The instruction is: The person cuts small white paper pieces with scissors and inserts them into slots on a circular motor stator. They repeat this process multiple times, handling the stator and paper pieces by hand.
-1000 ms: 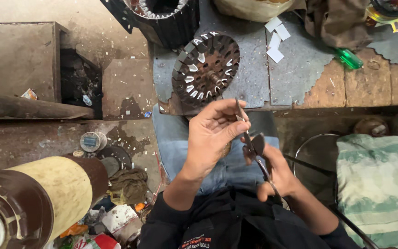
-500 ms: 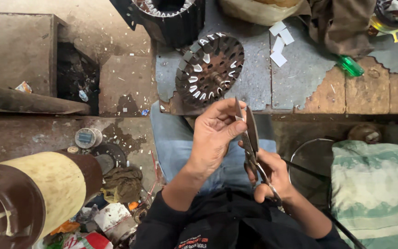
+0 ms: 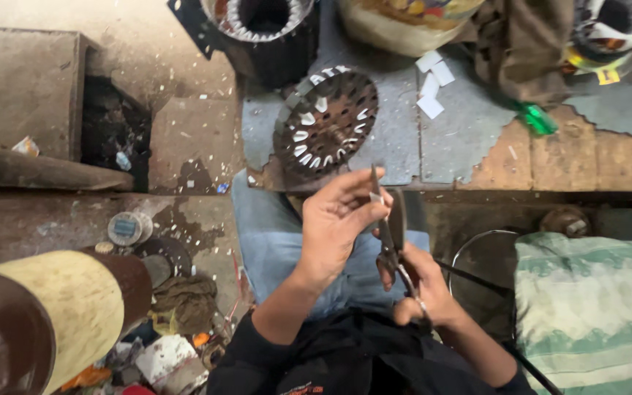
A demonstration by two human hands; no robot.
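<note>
Worn concrete floor, stained and littered with scraps, forms the work area; the person sits low with blue-trousered knees under the hands.

Right hand (image 3: pixel 422 289) is closed around the handles of a pair of scissors (image 3: pixel 393 234), blades pointing away from the body and slightly parted. Left hand (image 3: pixel 338 219) is raised just beside the blades, thumb and fingertips pinched together on a small pale slip of insulation paper (image 3: pixel 377 197) held at the blade edge. The slip is largely hidden by the fingers; its full shape cannot be told.

Judgement on handling: the slip appears thin, light and flexible, likely to bend or slide if pinched loosely; hold it close to the cut line, fingertips clear of the blades. The scissors look rigid metal and are best held at the handle loops, as they are.

Surroundings: a round stator core (image 3: pixel 327 121) with pale slot liners lies on the grey mat (image 3: pixel 396 146) ahead of the knees. More cut white paper pieces (image 3: pixel 433 84) lie further along the mat. A black motor housing (image 3: pixel 257 29) stands beyond. A large brown and cream cylinder (image 3: pixel 45 322) lies at the left; a green-striped cloth (image 3: pixel 594 307) sits at the right.
</note>
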